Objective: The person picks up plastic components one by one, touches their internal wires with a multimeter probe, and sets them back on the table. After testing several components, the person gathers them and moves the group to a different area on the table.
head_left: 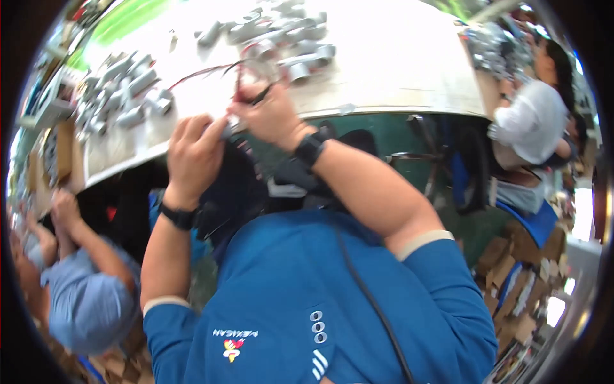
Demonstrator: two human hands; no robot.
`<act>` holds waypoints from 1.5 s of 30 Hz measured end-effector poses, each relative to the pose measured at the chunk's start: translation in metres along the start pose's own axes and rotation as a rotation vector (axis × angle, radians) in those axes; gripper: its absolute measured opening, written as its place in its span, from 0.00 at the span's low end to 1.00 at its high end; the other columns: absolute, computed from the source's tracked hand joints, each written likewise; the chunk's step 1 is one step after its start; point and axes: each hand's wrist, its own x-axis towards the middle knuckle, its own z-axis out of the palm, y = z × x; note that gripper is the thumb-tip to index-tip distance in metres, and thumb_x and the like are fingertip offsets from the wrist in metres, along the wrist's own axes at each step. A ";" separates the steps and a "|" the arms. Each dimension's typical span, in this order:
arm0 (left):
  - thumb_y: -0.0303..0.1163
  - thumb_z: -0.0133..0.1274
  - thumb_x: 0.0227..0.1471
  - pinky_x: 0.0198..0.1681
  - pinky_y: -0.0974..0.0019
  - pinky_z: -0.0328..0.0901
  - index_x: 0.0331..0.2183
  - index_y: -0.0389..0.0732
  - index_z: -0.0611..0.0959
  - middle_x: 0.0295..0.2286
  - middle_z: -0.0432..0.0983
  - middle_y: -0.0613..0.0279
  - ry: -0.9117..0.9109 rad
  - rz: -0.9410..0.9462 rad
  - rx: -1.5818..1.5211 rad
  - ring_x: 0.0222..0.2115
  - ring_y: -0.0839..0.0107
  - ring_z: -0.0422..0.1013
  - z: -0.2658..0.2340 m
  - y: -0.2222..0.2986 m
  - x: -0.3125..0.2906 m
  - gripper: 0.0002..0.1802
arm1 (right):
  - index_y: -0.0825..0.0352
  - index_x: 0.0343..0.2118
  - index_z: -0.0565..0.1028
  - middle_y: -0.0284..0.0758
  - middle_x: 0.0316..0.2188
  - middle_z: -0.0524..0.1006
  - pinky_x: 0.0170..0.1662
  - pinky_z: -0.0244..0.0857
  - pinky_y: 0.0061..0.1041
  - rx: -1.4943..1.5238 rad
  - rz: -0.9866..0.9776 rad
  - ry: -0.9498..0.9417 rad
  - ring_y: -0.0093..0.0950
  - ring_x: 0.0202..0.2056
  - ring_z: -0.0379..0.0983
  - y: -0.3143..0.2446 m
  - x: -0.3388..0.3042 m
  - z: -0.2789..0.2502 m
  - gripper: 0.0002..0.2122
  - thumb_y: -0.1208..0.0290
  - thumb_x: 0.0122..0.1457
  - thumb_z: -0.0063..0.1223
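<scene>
My left hand (pixel 192 152) is closed at the table's near edge, thumb and fingers pinched on a small grey part (pixel 226 132) that is mostly hidden. Close beside it, my right hand (pixel 270 116) has its fingers curled round thin red and black wires (pixel 239 75). Some of these wires loop up over the table, and one strand reaches left across the white top. A short black piece (pixel 261 95) shows by the right fingers. Blur hides where the wires end and whether they join the grey part.
Grey tube-shaped parts lie in a left heap (pixel 121 89) and a far heap (pixel 281 32) on the white table (pixel 390 70). A person in light blue (pixel 96 294) works at the left, another in white (pixel 531 118) at the right. Cardboard boxes (pixel 515 269) stand at lower right.
</scene>
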 end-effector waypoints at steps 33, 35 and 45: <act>0.22 0.60 0.49 0.55 0.50 0.66 0.48 0.39 0.85 0.41 0.76 0.54 0.030 -0.011 -0.051 0.47 0.50 0.72 0.007 -0.014 -0.006 0.21 | 0.70 0.28 0.80 0.44 0.23 0.81 0.34 0.71 0.34 0.038 0.077 0.019 0.36 0.27 0.79 0.006 0.000 0.008 0.08 0.73 0.50 0.68; 0.24 0.60 0.51 0.53 0.50 0.66 0.47 0.39 0.86 0.39 0.77 0.55 0.031 -0.028 -0.036 0.45 0.51 0.72 0.001 -0.019 -0.015 0.18 | 0.68 0.27 0.80 0.43 0.23 0.80 0.33 0.71 0.35 0.079 0.073 -0.010 0.38 0.26 0.77 0.019 0.000 0.021 0.07 0.72 0.52 0.68; 0.31 0.57 0.54 0.52 0.56 0.66 0.44 0.47 0.86 0.38 0.77 0.62 0.060 0.040 0.024 0.45 0.59 0.74 0.002 -0.017 -0.012 0.15 | 0.68 0.36 0.81 0.29 0.26 0.80 0.27 0.69 0.18 0.057 0.337 -0.168 0.17 0.25 0.75 -0.003 -0.005 -0.013 0.06 0.70 0.65 0.64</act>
